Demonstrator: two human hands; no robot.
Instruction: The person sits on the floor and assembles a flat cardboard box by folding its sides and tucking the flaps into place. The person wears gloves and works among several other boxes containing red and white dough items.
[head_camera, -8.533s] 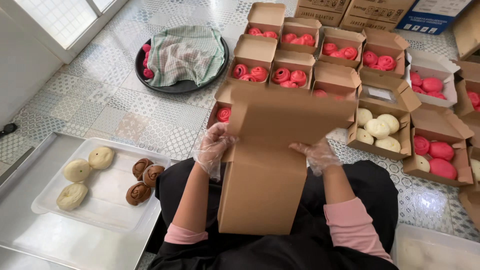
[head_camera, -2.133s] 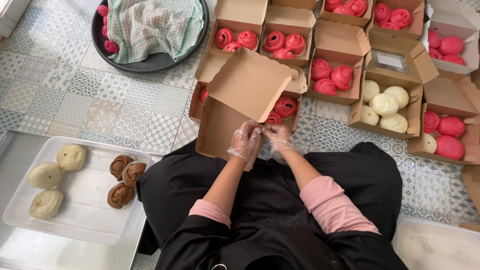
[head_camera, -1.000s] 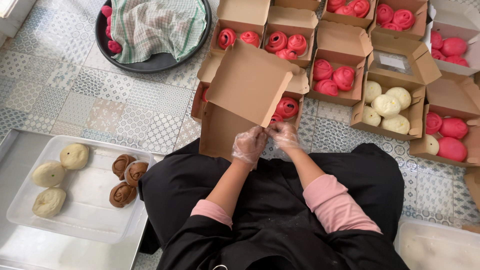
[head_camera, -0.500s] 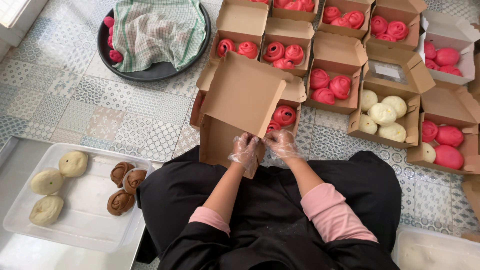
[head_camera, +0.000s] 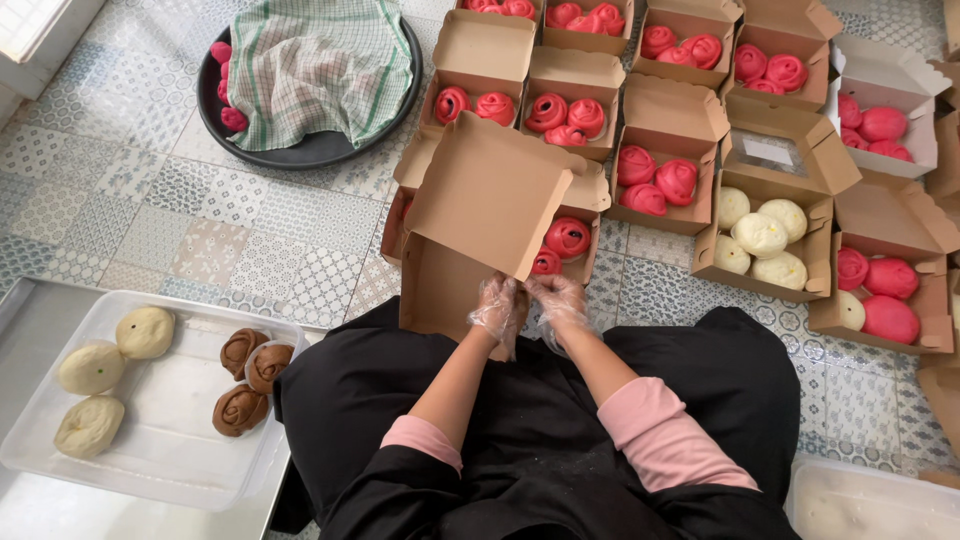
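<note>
Nearest: left hand (head_camera: 497, 305) and right hand (head_camera: 557, 298), both in clear gloves, fingers closed on the near edge of an empty cardboard box (head_camera: 480, 225), lid raised, held just above the lap. At left, a clear tray (head_camera: 190, 440) holding pale and brown buns. Beyond: rows of open boxes with red rose buns (head_camera: 568, 238) and white buns (head_camera: 760, 233). Farthest: dark round pan (head_camera: 310, 150) under a checked cloth (head_camera: 305, 65).

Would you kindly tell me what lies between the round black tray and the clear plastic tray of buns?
In the head view, only bare patterned floor tiles lie between the black tray and the clear tray.
</note>
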